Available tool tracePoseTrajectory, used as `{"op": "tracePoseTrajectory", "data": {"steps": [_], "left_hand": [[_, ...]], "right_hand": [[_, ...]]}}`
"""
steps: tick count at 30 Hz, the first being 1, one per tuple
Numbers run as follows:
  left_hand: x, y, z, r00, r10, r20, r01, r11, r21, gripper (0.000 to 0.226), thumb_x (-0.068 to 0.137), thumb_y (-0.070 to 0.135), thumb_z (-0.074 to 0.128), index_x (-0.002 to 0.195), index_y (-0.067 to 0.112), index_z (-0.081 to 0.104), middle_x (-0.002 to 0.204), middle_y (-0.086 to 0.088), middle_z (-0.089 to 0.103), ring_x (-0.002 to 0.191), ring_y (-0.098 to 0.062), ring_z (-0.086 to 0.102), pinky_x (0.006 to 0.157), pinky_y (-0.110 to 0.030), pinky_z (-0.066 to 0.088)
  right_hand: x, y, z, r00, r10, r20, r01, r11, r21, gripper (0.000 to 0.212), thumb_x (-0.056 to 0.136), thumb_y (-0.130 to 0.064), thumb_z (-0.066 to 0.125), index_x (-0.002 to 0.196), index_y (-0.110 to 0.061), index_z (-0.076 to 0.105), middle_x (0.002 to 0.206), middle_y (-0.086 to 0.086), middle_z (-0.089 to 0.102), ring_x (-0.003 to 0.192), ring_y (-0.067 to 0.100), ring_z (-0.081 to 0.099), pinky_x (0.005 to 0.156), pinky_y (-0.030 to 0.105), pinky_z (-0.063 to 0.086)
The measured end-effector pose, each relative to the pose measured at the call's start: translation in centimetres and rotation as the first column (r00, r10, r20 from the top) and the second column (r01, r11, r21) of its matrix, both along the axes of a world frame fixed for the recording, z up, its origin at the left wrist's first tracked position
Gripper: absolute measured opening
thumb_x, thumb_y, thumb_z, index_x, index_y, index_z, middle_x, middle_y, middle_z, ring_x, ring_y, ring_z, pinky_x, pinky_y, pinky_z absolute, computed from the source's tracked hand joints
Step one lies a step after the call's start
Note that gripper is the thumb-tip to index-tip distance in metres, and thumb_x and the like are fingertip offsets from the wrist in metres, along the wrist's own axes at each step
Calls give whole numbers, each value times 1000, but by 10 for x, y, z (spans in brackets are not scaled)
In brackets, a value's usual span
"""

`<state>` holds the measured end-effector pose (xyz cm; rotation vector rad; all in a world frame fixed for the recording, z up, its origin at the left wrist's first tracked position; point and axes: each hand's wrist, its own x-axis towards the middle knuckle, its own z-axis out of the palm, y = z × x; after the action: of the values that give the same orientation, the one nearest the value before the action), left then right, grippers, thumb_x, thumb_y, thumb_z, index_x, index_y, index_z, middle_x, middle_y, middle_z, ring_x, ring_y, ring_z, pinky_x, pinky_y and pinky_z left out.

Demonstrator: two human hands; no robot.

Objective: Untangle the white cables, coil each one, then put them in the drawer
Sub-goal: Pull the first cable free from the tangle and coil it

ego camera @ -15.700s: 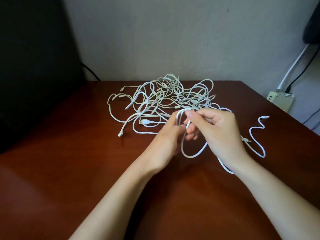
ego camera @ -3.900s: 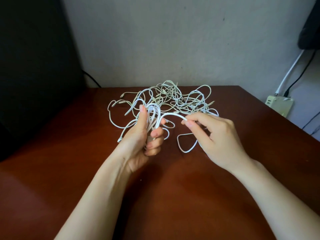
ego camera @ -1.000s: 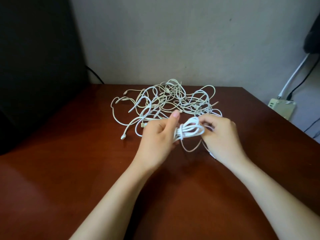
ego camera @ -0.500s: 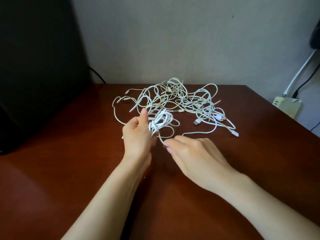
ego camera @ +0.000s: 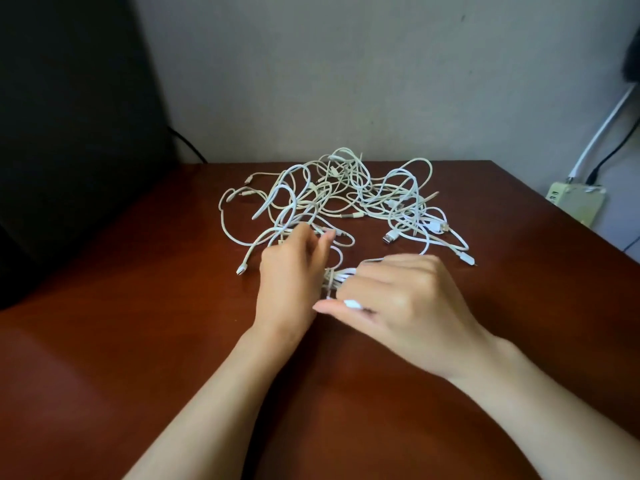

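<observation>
Room: dark panel (ego camera: 69,116) on the left, grey wall (ego camera: 346,64) behind, power strip (ego camera: 575,202) on the right.
Bench (ego camera: 104,375): reddish-brown wood.
Tangle (ego camera: 346,199): loose white cables, just beyond both hands.
Left hand (ego camera: 291,282): fingers curled around the coiled cable (ego camera: 337,277).
Right hand (ego camera: 398,306): closed over the coiled cable's other side, its plug (ego camera: 353,304) on the thumb.

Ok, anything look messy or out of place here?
Yes: the heap of white cables on the brown wooden table is a knotted tangle. Only the coiled white cable between left hand and right hand looks tidy.
</observation>
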<state>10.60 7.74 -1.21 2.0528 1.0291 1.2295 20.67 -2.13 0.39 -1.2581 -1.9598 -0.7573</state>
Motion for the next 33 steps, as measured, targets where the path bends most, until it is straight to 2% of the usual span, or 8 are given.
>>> {"op": "tracePoseTrajectory", "data": {"steps": [4,8,12,20,25,27,30,33], "left_hand": [[-3,-12,3,950,-313,-19,312,949,-45,20,94,15,55,77,17,44,57,-5,61,54,-21,54,55,-30,40],[-1,-18,5,916,-395,74,399,916,-48,13,94,12,52,88,18,43,44,6,45,41,-9,30,42,-14,24],[0,-13,5,904,-361,229,387,919,-76,11,95,18,55,90,17,45,41,7,31,41,-9,19,41,-20,17],[-3,-19,7,858,-477,188,494,868,-48,10,98,14,50,91,19,46,39,7,33,40,-7,20,40,-16,15],[5,-23,13,737,-355,575,571,783,-248,11,97,16,52,86,17,49,53,-8,31,40,-9,26,39,-16,23],[6,-22,14,691,-233,684,595,722,-355,15,95,23,53,82,17,50,51,-6,33,36,-6,27,37,-12,24],[6,-15,13,642,-113,758,619,660,-426,22,96,28,50,82,11,46,52,-4,37,32,-3,25,34,-11,18],[4,-10,11,621,-13,783,623,614,-484,30,98,31,46,75,12,45,44,-1,39,28,-5,23,34,-14,14]], "right_hand": [[7,0,4,943,8,-331,-27,998,-53,32,84,-37,67,61,-14,68,57,-14,47,52,6,38,54,16,37],[16,0,12,850,-26,-527,-14,997,-73,30,81,-34,67,60,-13,68,52,-1,56,50,13,46,51,25,37],[24,-1,16,716,-55,-696,-13,996,-91,28,80,-34,71,55,-24,62,55,-7,61,49,5,52,53,16,36],[22,2,16,620,-132,-773,-74,971,-225,28,78,-31,73,53,-25,62,52,-4,60,49,6,50,54,18,37],[22,7,15,295,-155,-943,-282,929,-241,45,75,-29,69,56,10,56,51,11,44,48,12,37,49,20,30],[18,11,10,241,-203,-949,-295,916,-271,36,78,-27,70,58,3,64,54,13,44,47,11,36,48,18,30],[12,15,4,310,-220,-925,-246,921,-302,26,84,-17,67,58,-16,70,46,-2,51,43,6,42,48,16,35],[5,13,0,595,-144,-791,-91,965,-244,21,82,-20,72,62,-19,71,46,-3,55,42,3,45,49,13,36]]}}
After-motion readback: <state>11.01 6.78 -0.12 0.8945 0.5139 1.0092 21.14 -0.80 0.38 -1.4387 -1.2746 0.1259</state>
